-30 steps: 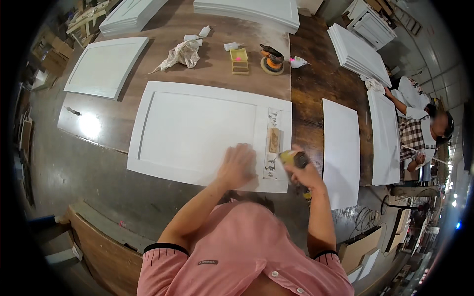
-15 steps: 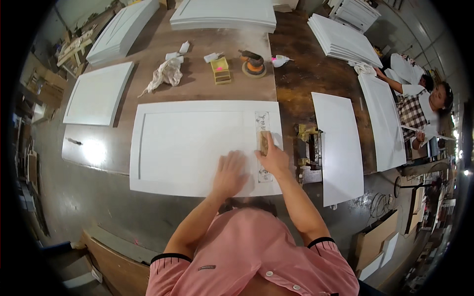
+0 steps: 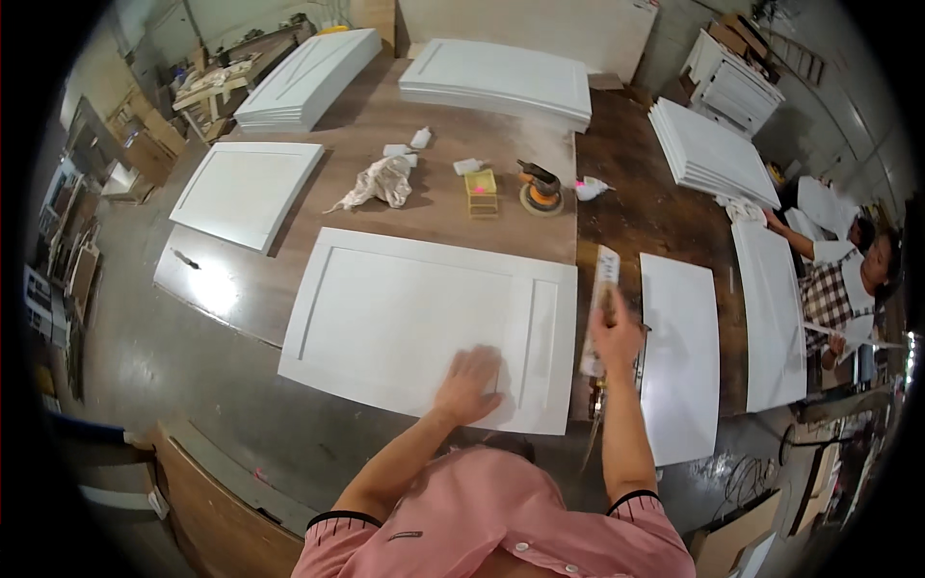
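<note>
A white cabinet door [image 3: 414,299] with a recessed panel lies before me on the table. My left hand [image 3: 470,385] rests flat on its near right part, fingers extended. Just right of the door, my right hand [image 3: 618,335] grips the wooden handle block of a narrow white template strip [image 3: 604,270] with dark marks. The strip hangs over the dark gap beside the door, and its middle is partly hidden by my fingers. A narrow recessed panel [image 3: 541,328] shows at the door's right end. Another plain white panel [image 3: 679,356] lies right of my right hand.
Farther back are an orange-and-black sander [image 3: 541,189], a yellow box [image 3: 481,196], a crumpled cloth [image 3: 381,183] and small white bottles [image 3: 421,138]. Stacks of white doors [image 3: 496,82] stand along the far side. A co-worker [image 3: 838,279] is at the right beside a white door [image 3: 769,318].
My right hand has lifted the template strip off the door's right end and carried it right, uncovering the narrow recess. My left hand stays on the door. The view has shifted.
</note>
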Available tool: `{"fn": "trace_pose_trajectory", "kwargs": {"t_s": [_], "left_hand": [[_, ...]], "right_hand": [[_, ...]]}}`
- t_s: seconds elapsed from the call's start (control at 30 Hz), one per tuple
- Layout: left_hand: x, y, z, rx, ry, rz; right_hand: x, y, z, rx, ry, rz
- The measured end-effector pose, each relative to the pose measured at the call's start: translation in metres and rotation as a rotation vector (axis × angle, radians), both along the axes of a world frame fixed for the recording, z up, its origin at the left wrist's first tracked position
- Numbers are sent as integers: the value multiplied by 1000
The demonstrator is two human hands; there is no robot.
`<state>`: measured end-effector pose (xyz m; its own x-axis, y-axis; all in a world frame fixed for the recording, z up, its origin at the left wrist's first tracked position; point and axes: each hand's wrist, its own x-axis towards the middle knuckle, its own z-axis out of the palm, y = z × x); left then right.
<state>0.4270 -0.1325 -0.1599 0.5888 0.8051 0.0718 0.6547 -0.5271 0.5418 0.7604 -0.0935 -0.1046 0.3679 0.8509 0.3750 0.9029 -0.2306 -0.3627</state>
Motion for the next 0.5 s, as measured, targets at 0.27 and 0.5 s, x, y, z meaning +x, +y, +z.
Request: {"fn": "trace_pose_trajectory", "kwargs": {"t_s": [0.27,0.5], "left_hand": [[-60,-49,0,52,221,-251],[-91,-54,21,271,369,-58]], "right_hand": [[-14,-49,-22,219,229,259],[-34,-117,-66,18,359,361]]}}
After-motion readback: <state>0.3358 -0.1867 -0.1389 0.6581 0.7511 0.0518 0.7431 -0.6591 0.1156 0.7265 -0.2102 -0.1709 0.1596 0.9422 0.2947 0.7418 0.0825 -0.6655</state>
